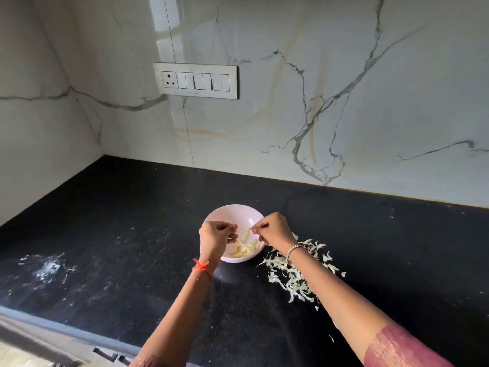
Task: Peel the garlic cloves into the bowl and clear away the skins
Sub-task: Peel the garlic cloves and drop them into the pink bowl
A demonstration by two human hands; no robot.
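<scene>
- Two hands work over the white bowl [232, 215]: the left hand [215, 235] and right hand [274, 229] are both curled nearly closed, fingertips pinched, with a thin pale strip, seemingly skin, stretched between them; what each pinch holds is too small to confirm.
- Peeled garlic cloves [246, 249] lie heaped in the near part of the bowl. Judged small, firm and slightly slick; take each at its ends with fingertips.
- Loose skins [296, 274] are scattered on the dark surface [119, 247] just right of the bowl, partly under the right forearm. Judged papery, weightless and easily blown; gather by sweeping, not pinching singly.
- The bowl looks light and could slide if nudged.
- Open room: the surface is broad to the left and right; the marble wall [317, 102] closes the far side, and the front edge lies near the person.
</scene>
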